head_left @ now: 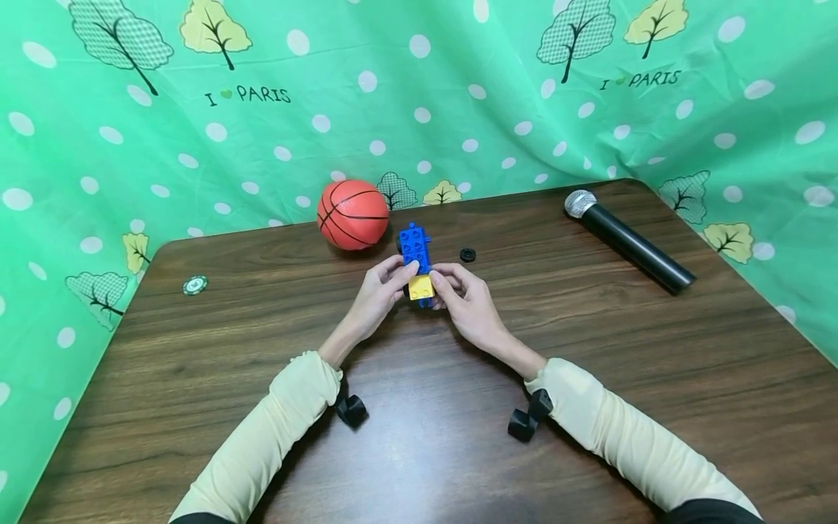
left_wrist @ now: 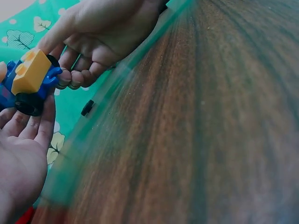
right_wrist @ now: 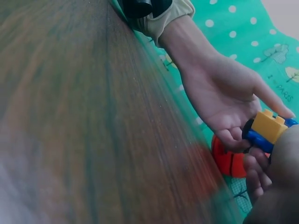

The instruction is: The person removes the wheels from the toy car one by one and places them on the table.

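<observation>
A blue brick car (head_left: 414, 247) with black wheels lies at the middle of the table, with a yellow brick (head_left: 421, 287) on its near end. My left hand (head_left: 388, 285) grips that end from the left, its thumb on the yellow brick. From the right, my right hand (head_left: 455, 290) pinches the same end with curled fingers. In the left wrist view the yellow brick (left_wrist: 30, 72) sits on the blue base above a black wheel (left_wrist: 29, 103), between my left hand (left_wrist: 23, 154) and right hand (left_wrist: 103, 32). The right wrist view shows the yellow brick (right_wrist: 268, 125) by my left hand (right_wrist: 224, 98).
An orange basketball (head_left: 352, 215) rests just behind and left of the car. A loose black wheel (head_left: 468, 255) lies to its right. A black microphone (head_left: 628, 240) lies at the far right, and a green chip (head_left: 195, 284) at the far left. Green dotted cloth (head_left: 419, 94) backs the brown table (head_left: 419, 437).
</observation>
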`<move>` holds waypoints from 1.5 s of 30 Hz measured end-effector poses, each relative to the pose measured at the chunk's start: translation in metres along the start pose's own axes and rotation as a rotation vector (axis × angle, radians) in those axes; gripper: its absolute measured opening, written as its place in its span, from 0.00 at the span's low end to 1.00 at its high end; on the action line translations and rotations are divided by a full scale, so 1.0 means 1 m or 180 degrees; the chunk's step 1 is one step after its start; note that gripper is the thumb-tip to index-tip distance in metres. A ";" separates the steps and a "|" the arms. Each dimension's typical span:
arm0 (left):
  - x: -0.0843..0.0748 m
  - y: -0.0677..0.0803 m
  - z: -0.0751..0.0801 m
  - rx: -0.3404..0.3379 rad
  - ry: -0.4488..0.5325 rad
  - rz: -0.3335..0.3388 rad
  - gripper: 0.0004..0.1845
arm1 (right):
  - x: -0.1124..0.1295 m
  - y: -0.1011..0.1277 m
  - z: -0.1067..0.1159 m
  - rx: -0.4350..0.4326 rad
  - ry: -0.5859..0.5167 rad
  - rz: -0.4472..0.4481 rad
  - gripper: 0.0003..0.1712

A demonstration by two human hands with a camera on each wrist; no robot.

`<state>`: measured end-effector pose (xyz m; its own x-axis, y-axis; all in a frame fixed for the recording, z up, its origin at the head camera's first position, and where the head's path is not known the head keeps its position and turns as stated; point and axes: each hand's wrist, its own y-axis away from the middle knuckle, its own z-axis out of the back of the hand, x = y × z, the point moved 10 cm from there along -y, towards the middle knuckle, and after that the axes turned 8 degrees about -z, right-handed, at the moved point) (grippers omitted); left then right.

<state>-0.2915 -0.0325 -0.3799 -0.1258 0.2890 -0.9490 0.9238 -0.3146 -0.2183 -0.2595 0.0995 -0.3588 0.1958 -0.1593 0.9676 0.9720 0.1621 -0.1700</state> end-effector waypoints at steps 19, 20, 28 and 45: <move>-0.014 0.006 0.003 -0.0034 -0.0500 -0.0431 0.18 | 0.032 0.015 0.001 -0.0771 0.1153 0.1054 0.09; -0.016 0.006 0.005 -0.0050 -0.0567 -0.0496 0.17 | 0.033 0.016 0.003 -0.0807 0.1155 0.1100 0.08; -0.024 0.013 0.001 -0.0066 -0.0655 -0.0595 0.19 | 0.033 0.011 0.017 -0.0887 0.1058 0.1179 0.05; -0.016 0.009 0.009 -0.0212 -0.0707 -0.0463 0.20 | 0.001 -0.004 0.018 -0.0241 0.0649 0.0057 0.18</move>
<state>-0.2842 -0.0488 -0.3685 -0.3285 0.1191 -0.9370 0.9110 -0.2219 -0.3476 -0.2654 0.1158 -0.3540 0.2278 -0.3519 0.9079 0.9736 0.0945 -0.2077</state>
